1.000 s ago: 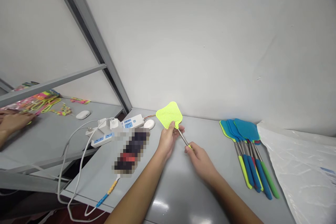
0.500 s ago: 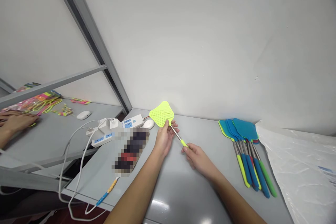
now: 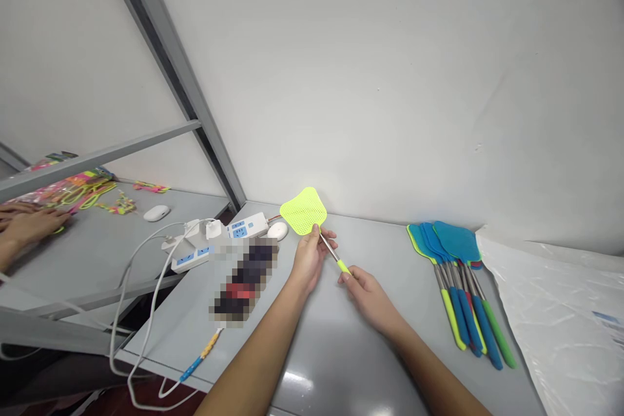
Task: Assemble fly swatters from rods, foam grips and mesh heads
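Observation:
A yellow-green fly swatter (image 3: 303,211) with a perforated head and a metal shaft is held slantwise above the grey table (image 3: 385,244). My left hand (image 3: 312,258) is closed on it just below the head, the thumb on the neck and some fingers showing beyond the shaft. Closed around the yellow-green grip is my right hand (image 3: 363,292), which hides most of that grip. Further right lies a pile of several fly swatters (image 3: 455,240), heads toward the wall, mostly blue with blue, green, red and yellow-green handles.
A white plastic bag (image 3: 550,312) covers the table's right side. At left are a power strip (image 3: 248,226) with cables, a small white round case (image 3: 277,231) and a pixelated object (image 3: 246,279). Beyond the metal frame, another person's hands (image 3: 34,224) rest by colourful items (image 3: 88,188).
The held swatter and both hands sit very slightly further right in the picture, along with a small shift of the whole view. Both grips look the same.

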The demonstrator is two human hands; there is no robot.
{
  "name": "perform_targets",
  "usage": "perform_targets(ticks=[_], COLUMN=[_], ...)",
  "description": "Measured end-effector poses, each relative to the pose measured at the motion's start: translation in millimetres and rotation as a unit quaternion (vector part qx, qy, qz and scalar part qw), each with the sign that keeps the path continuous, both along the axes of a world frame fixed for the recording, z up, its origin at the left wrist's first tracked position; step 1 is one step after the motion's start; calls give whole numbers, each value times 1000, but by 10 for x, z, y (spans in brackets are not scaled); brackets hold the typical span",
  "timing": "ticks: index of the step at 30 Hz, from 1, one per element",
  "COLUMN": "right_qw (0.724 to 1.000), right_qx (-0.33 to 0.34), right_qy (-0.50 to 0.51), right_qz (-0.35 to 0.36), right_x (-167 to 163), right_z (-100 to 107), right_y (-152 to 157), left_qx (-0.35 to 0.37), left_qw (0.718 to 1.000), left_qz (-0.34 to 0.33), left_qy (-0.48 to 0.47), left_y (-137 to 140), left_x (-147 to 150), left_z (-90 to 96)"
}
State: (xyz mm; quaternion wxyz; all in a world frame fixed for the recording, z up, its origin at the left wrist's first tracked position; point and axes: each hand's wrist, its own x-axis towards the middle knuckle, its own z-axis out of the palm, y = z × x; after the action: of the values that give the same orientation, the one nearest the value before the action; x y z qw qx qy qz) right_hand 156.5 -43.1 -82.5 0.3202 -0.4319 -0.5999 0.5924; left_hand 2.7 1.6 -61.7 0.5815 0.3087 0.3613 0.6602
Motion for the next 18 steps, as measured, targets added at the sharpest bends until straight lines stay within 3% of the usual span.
perform_targets(ticks=[7,18], right_qw=[1000,999], right_qx=[4,-2], right_qy=[-2,23], right_qz=[-6,-40], right_x=[0,-23], right_z=[-5,-79], right_y=[0,0], left_qx=[-3,-9], left_qw=[1000,995], left_qz=[-13,-91], left_qy=[22,45], left_y=[4,-55], left_x=[-22,64], left_z=[3,-40])
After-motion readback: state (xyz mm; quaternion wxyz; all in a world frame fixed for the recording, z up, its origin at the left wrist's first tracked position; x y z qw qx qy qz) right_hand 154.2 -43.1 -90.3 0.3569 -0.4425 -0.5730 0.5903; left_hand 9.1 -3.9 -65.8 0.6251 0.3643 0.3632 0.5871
